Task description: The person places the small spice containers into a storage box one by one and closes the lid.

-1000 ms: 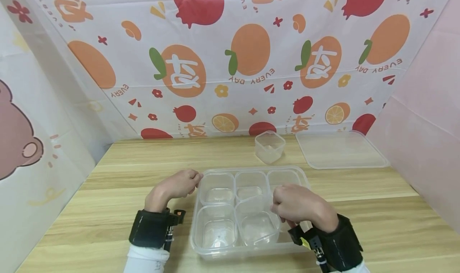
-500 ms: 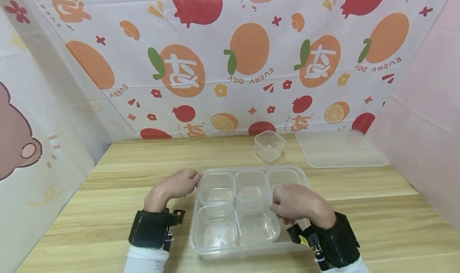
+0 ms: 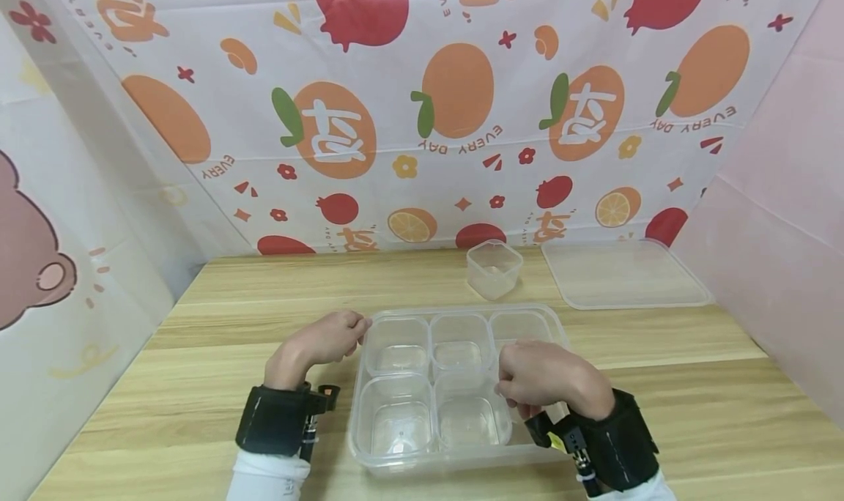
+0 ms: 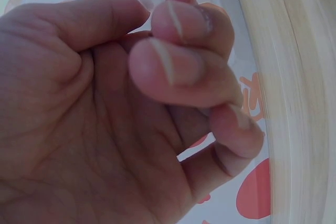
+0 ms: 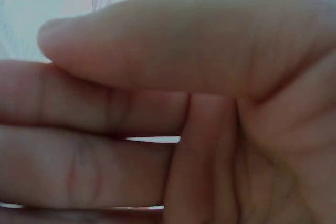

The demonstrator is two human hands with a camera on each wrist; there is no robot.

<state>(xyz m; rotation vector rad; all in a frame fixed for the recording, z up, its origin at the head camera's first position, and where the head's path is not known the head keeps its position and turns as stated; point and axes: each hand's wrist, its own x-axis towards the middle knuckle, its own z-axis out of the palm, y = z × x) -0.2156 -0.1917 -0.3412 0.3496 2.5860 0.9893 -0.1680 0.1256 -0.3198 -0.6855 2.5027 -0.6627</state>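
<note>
A large clear plastic container (image 3: 402, 464) stands on the table, with several small clear boxes inside. My left hand (image 3: 330, 338) pinches its back left corner between thumb and bent fingers; the left wrist view shows clear plastic at the fingertips (image 4: 176, 22). My right hand (image 3: 543, 373) holds the right edge of the front middle small box (image 3: 471, 420), which sits level beside the front left box (image 3: 398, 420). In the right wrist view the thumb (image 5: 131, 45) lies against the fingers, and the gripped edge is mostly hidden.
Behind the container one more small clear box (image 3: 494, 270) stands on the wooden table (image 3: 264, 288). A flat clear lid (image 3: 626, 274) lies at the back right. A fruit-print cloth (image 3: 409, 120) hangs along the back edge.
The front middle small box, tilted in my right hand a second ago, has come down level in the container. My left hand stays at the corner.
</note>
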